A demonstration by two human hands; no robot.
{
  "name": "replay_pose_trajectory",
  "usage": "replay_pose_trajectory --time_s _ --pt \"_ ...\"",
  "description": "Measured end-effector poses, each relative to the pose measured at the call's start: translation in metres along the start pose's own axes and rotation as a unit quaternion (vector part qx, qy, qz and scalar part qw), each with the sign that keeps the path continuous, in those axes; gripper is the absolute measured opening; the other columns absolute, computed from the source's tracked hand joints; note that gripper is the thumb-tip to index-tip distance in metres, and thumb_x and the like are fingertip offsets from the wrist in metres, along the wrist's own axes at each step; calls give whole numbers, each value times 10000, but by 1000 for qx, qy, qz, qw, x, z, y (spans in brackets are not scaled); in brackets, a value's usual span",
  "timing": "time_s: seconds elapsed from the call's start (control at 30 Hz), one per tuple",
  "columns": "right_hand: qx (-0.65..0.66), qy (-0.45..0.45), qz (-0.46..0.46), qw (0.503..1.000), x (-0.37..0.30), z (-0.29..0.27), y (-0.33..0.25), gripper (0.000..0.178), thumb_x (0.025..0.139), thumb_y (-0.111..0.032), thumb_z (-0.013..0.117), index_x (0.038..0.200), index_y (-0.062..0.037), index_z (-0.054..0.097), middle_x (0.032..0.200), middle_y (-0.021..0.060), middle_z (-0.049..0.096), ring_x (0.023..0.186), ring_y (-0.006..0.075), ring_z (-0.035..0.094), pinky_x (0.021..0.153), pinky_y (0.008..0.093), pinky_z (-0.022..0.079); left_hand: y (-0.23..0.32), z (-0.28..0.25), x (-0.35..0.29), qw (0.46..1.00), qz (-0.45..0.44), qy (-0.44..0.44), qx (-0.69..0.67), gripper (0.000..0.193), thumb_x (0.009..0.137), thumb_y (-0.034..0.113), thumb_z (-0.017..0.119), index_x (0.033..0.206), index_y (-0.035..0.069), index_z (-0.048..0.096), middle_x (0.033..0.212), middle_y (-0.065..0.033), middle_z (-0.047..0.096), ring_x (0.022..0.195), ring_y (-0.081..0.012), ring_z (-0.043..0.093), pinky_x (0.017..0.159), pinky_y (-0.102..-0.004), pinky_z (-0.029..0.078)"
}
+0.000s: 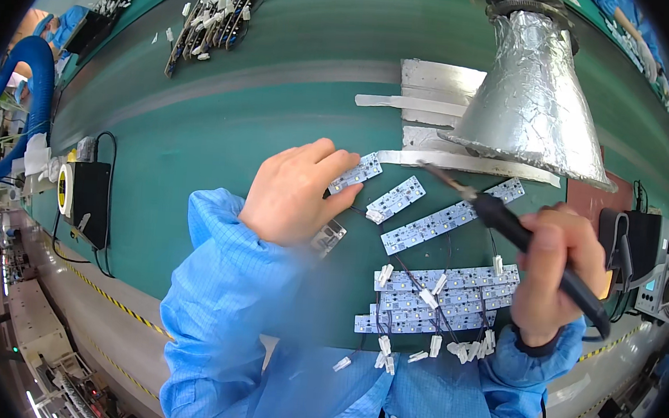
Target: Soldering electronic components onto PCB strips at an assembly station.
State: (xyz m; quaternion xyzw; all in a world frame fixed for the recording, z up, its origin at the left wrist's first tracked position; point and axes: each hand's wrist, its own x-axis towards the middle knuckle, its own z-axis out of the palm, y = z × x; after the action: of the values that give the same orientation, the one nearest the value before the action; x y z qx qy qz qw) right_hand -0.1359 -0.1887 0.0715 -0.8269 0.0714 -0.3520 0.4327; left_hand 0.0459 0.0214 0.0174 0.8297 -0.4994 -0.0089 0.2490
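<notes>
My left hand [293, 190] pinches a small white circuit board [365, 170] between thumb and fingers, partly covering it. In my right hand [556, 266] is a soldering iron [502, 222], gripped by its black handle. Its tip points up and left, above a long white circuit board [431, 228] and apart from the board in my left hand. Between the two lies a short circuit board [396, 200] with a white connector at its lower end. Nearer me, several long circuit boards [445, 300] lie in a stack, with dark wires and white connectors [465, 350] trailing off them.
A foil-wrapped cone [532, 99] hangs over the back right, beside a metal plate [439, 80] with pale strips. Wired boards [216, 19] lie bundled at the far left. A black box [91, 205] with a dial stands left, near a blue hose [40, 99]. Co-workers sit beyond.
</notes>
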Motion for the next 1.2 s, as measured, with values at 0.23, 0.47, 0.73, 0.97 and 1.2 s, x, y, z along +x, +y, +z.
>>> replay_pose_trajectory --time_s 0.23,0.47,0.73,0.97,1.2 --pt "20 -40 -12 999 -11 35 21 161 848 -32 746 791 5 600 600 60 587 486 113 486 452 269 356 -1 2 -3 1000 6 -22 -5 255 792 126 746 1018 80 637 871 -91 565 810 -296 630 711 -411 517" --pt "24 -44 14 999 -11 40 22 193 915 -75 651 769 8 557 617 76 590 519 121 521 490 267 400 2 2 -3 999 -1 -27 -20 253 784 85 738 1015 70 634 856 -98 551 789 -296 618 695 -419 507" --pt "33 -51 13 998 -13 40 27 165 848 -21 738 793 12 586 624 105 613 500 166 533 468 293 402 2 2 -2 999 -8 -23 -24 260 781 85 742 1020 62 641 861 -98 554 793 -296 620 701 -417 511" --pt "39 -44 9 998 -12 42 28 167 848 -27 741 796 6 586 623 102 614 500 163 536 469 290 403 3 1 -2 999 -15 -30 -20 264 782 89 744 1024 63 642 872 -100 562 804 -298 625 710 -418 515" --pt "35 -53 12 998 -12 41 26 150 845 -9 731 807 8 587 632 110 623 505 170 549 473 292 412 3 1 -2 999 -14 -27 -22 259 779 84 743 1017 64 644 866 -99 560 797 -298 624 703 -415 516"
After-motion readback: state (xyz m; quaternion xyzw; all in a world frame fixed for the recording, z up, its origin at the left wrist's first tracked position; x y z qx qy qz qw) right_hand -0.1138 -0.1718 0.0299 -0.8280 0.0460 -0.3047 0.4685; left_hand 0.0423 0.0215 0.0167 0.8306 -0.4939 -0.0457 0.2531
